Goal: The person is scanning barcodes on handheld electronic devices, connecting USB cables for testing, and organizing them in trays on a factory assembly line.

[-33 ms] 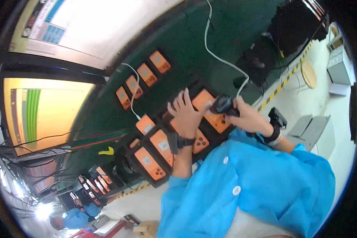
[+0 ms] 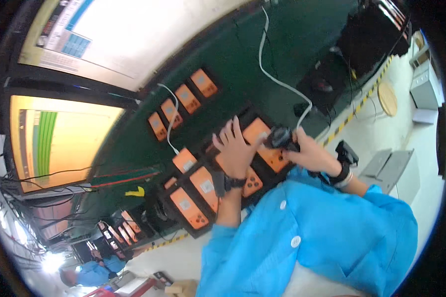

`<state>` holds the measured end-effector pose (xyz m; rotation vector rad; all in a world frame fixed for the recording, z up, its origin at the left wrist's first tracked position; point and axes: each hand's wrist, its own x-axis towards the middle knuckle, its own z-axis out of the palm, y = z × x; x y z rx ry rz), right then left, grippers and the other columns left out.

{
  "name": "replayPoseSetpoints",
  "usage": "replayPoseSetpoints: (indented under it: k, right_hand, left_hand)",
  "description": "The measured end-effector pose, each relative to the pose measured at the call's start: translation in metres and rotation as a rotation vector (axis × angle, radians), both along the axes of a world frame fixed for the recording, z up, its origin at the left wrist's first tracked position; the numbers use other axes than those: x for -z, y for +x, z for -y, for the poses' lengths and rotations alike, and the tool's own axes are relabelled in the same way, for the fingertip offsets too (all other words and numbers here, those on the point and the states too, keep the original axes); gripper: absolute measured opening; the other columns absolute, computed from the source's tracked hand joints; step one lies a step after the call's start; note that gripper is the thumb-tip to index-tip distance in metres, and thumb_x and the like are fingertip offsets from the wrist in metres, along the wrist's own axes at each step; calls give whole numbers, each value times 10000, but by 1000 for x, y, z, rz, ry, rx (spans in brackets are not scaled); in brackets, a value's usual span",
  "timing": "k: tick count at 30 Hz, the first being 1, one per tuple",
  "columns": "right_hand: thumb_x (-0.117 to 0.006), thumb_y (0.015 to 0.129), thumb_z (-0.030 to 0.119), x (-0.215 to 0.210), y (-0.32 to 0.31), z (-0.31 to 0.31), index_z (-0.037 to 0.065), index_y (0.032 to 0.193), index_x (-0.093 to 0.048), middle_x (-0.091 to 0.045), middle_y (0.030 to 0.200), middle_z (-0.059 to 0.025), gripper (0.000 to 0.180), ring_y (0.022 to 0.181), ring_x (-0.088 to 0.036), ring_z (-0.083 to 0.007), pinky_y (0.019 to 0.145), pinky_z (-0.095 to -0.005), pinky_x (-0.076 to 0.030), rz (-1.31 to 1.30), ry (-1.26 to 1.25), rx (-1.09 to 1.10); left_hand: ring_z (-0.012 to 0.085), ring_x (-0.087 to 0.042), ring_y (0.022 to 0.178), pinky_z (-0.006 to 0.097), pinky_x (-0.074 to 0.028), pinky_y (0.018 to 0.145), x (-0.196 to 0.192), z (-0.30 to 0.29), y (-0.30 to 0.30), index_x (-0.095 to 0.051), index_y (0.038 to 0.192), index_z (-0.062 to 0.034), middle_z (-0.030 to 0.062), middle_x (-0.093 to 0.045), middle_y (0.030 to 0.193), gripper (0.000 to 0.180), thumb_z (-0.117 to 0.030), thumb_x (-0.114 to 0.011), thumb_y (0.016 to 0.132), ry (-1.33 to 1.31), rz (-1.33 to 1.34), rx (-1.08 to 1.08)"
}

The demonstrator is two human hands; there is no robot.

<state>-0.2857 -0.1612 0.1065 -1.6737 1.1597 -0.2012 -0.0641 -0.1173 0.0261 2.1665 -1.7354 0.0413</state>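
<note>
My left hand [image 2: 235, 151] lies flat with fingers spread on an orange handheld device [image 2: 256, 132] in a black tray [image 2: 195, 231] on the green bench. My right hand [image 2: 312, 154] grips a black handheld scanner [image 2: 281, 138], held just over the same device, right beside my left fingertips. A white cable [image 2: 277, 81] runs from the scanner up across the bench. More orange devices [image 2: 199, 190] sit in the tray near my left wrist, which wears a black watch. My blue sleeves fill the lower frame.
A row of orange devices [image 2: 183, 101] lies further back, one plugged into a thin white lead. A yellow-green monitor [image 2: 59, 138] stands at left. Black equipment [image 2: 376, 39] sits far right, a striped bench edge [image 2: 352, 115], grey boxes [image 2: 426, 89], another person in blue [image 2: 91, 272].
</note>
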Motion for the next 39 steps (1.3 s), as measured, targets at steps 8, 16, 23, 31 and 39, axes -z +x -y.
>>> replayPoseSetpoints:
  k: [8, 16, 23, 31, 39]
  right_hand:
    - [-676, 854, 189, 16, 0, 9, -2, 1012, -349, -575, 692, -142, 411, 482, -593, -191, 423, -334, -463, 171, 152, -43]
    - [-702, 851, 153, 137, 7, 101, 26, 1010, -333, -548, 719, -186, 421, 573, -612, -291, 517, -411, -465, 175, -311, 209]
    - [-712, 820, 144, 289, 40, 118, 1, 1071, -313, -579, 863, -286, 493, 892, -588, -511, 754, -513, -469, 60, -254, 153]
    - [-556, 943, 205, 105, 48, 108, -67, 970, -599, -615, 961, -263, 276, 948, -618, -389, 794, -394, -490, 182, -386, -49]
    - [-673, 873, 171, -30, 53, 83, -28, 923, -678, -682, 893, -164, 205, 763, -652, -195, 704, -320, -498, 613, -180, -365]
  left_hand:
    - [306, -428, 1265, 568, -185, 1108, 4, -3, 1, -367, 1451, -83, 147, -466, 1356, 898, -632, -636, 794, 44, 3, -20]
    - [347, -460, 1112, 516, -319, 1032, 18, -18, -23, -533, 1206, -34, 141, -500, 1134, 537, -342, -708, 803, -142, -106, 107]
    - [299, -531, 1059, 507, -328, 1054, 11, -14, -30, -563, 1221, -21, 137, -557, 1103, 489, -341, -641, 859, -172, 92, 73]
    - [274, -577, 960, 413, -441, 914, -8, -5, -15, -613, 1125, -16, 113, -600, 998, 360, -230, -697, 848, -255, -432, 69]
    - [81, -638, 869, 230, -504, 748, -26, -28, -34, -669, 1105, 18, 52, -710, 966, 269, -152, -689, 898, 35, -1217, 73]
